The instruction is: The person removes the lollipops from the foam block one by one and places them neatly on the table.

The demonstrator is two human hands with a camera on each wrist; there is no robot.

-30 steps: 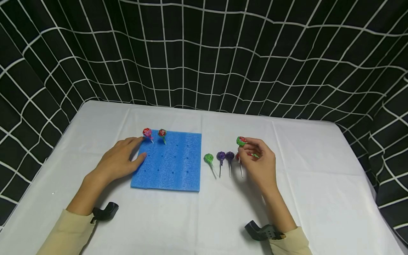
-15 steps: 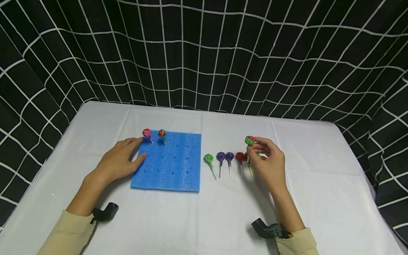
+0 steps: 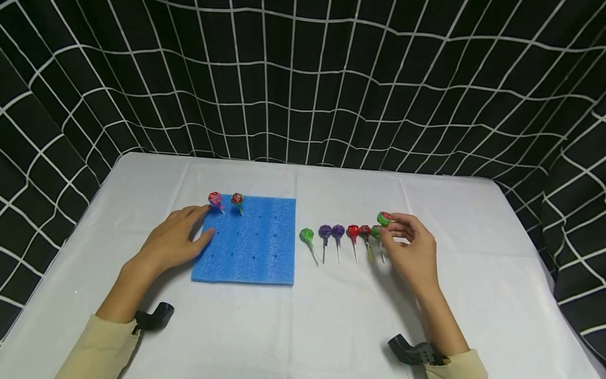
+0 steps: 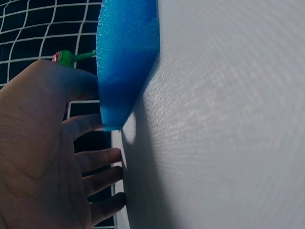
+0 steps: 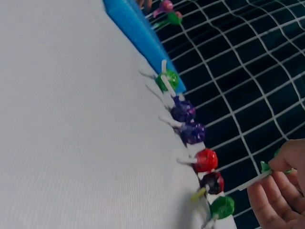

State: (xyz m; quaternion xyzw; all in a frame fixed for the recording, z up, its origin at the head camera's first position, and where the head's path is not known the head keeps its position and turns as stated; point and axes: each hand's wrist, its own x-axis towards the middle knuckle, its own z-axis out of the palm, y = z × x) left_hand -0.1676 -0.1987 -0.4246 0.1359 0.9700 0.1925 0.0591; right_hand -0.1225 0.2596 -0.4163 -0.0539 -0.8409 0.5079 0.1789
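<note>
Head view: my right hand [image 3: 412,252] pinches a green-and-red lollipop [image 3: 384,218] just below its head, raised at the right end of the lollipop row [image 3: 353,231]; my left hand [image 3: 172,234] rests, fingers spread, against the blue foam [image 3: 243,269]. A light, even pinch should hold the stick [image 5: 254,181] straight and clear of the row.

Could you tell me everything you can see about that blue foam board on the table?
The blue, roughly square foam board looks spongy, with a slightly grainy surface and visible thickness at its edges. Small dark holes dot its top in rows. It lies flat on the white cloth-covered table. Two wrapped lollipops, one pink-and-red and one red-and-green, stand with their sticks in it near the far left corner. The person's left hand touches its left side, thumb over the top.
</note>
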